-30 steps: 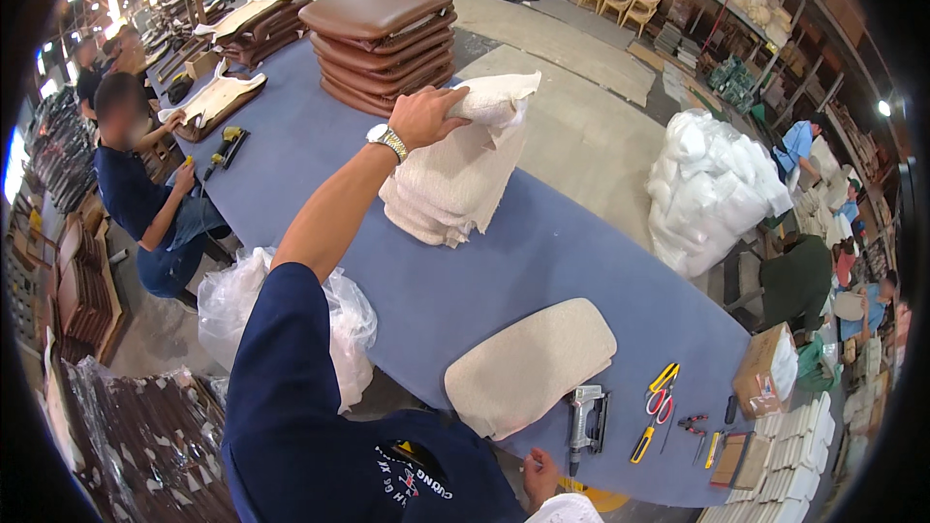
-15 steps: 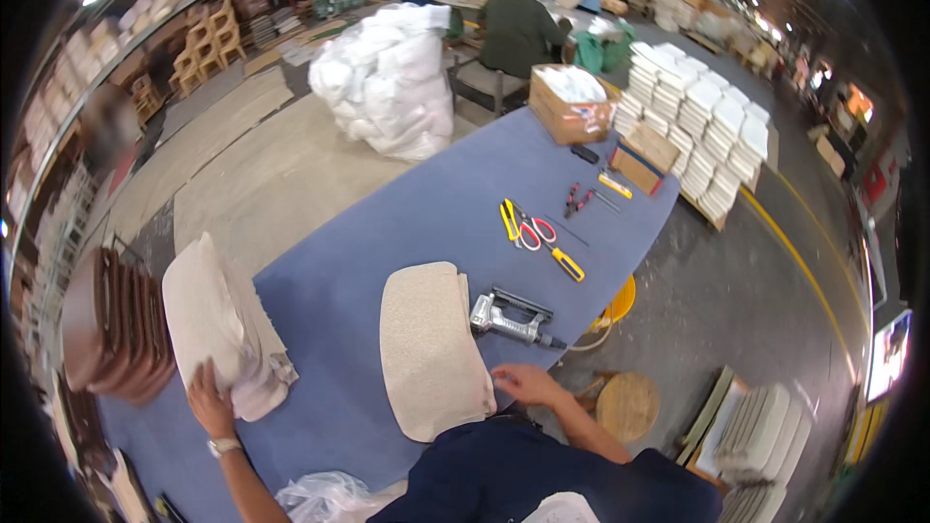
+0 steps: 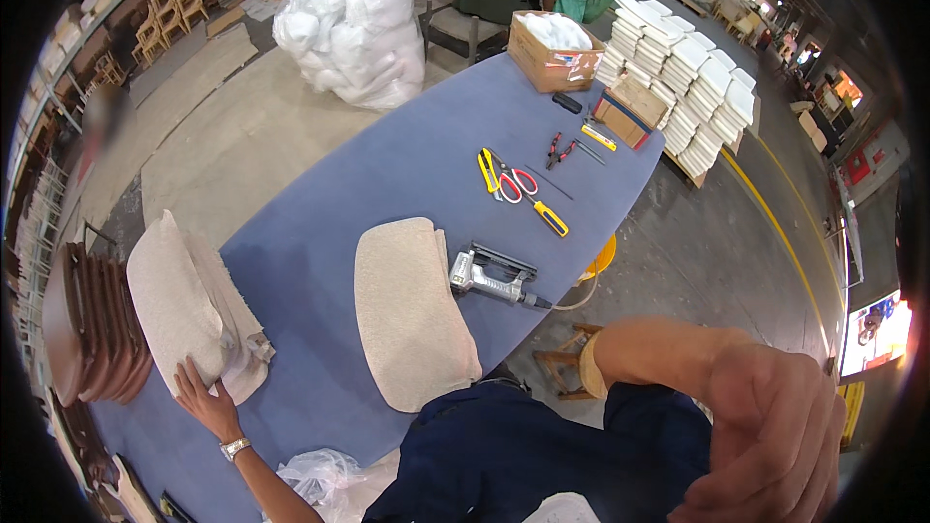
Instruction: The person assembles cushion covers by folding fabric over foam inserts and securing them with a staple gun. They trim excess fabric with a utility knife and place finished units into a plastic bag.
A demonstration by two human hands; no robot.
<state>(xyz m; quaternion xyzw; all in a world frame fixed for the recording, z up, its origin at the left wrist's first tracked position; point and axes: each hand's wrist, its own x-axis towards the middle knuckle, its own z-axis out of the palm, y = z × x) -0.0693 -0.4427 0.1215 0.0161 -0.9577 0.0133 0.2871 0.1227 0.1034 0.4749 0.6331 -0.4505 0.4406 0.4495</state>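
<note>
My left hand (image 3: 205, 399) lies with its fingers spread on the lower front of a beige fabric-covered pad (image 3: 174, 300), the first of a leaning stack at the left of the table. Another beige pad (image 3: 412, 315) lies flat in front of me. Against its right side sits a silver and black air stapler (image 3: 492, 276) with a hose. Raised close to the camera at the lower right is my right hand (image 3: 770, 436), away from the table. Its fingers are curled and pressed together, and whatever may be inside them is hidden.
Scissors (image 3: 513, 184), a yellow-handled screwdriver (image 3: 549, 219) and pliers (image 3: 559, 150) lie farther up the blue table (image 3: 320, 203). Brown pads (image 3: 92, 329) stand at the left edge. An open carton (image 3: 552, 63) is at the far end; a wooden stool (image 3: 572, 363) stands to the right.
My right hand has left the flat pad's edge and come up close to the camera, its fingers curling. My left hand stays at the pad stack. The view has tilted downward.
</note>
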